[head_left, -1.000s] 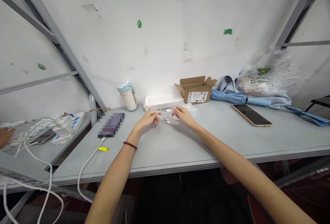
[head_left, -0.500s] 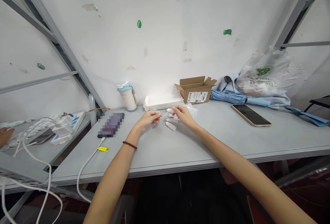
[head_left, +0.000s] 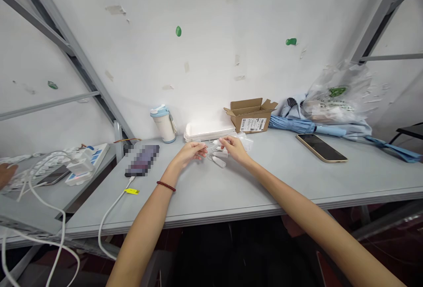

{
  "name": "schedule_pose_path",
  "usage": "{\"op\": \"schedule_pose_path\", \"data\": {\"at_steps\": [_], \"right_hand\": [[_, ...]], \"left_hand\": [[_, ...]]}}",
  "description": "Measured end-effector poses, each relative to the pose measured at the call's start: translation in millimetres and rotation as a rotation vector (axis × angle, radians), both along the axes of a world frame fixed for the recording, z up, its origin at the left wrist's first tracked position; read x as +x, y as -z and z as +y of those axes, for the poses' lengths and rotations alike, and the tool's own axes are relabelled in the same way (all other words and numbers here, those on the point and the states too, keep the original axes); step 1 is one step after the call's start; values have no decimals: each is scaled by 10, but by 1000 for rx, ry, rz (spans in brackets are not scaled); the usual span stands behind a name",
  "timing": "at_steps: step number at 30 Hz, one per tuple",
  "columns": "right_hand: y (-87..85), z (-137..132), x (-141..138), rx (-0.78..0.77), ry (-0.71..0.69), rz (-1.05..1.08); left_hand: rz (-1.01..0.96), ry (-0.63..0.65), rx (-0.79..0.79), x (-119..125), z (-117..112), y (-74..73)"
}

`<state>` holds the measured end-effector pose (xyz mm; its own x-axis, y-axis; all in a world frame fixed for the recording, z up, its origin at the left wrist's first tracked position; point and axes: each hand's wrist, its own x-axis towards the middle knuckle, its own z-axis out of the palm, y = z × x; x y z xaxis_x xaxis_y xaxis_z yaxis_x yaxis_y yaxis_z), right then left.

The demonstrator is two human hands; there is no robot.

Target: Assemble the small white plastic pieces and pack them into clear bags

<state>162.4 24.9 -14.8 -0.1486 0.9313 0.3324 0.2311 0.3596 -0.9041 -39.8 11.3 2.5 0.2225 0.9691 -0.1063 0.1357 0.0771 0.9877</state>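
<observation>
My left hand (head_left: 191,153) is above the table, thumb and forefinger pinched together. My right hand (head_left: 235,148) faces it a short way off, its fingertips also in a pinch. Whatever is between the fingers of either hand is too small to make out. Between and below the hands lie several small white capsule-shaped pieces (head_left: 218,162) with thin pale loops of cord. Thin clear plastic pieces (head_left: 246,142) lie just behind my right hand. A stack of flat white sheets or packets (head_left: 208,131) lies behind both hands against the wall.
At the back are a cup (head_left: 165,124) and an open cardboard box (head_left: 253,119). A phone (head_left: 142,160) on a white cable is at left, another phone (head_left: 322,147) at right. A folded blue umbrella (head_left: 291,123) and plastic bag (head_left: 337,97) sit back right. Another person's hand (head_left: 7,175) shows far left.
Both hands stay almost in place. The right fingertips have shifted very slightly to the left, and the left fingers have opened out a little below the pinch.
</observation>
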Motion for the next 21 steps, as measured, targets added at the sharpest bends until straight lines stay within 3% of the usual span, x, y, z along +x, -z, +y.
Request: {"op": "schedule_pose_path", "data": {"at_steps": [11,21], "right_hand": [[39,51,22,11,-1,-23],[23,29,12,12,-54,-31]], "left_hand": [[59,-24,63,-12,17,29],[-54,-43,70,-16,45,54]]}}
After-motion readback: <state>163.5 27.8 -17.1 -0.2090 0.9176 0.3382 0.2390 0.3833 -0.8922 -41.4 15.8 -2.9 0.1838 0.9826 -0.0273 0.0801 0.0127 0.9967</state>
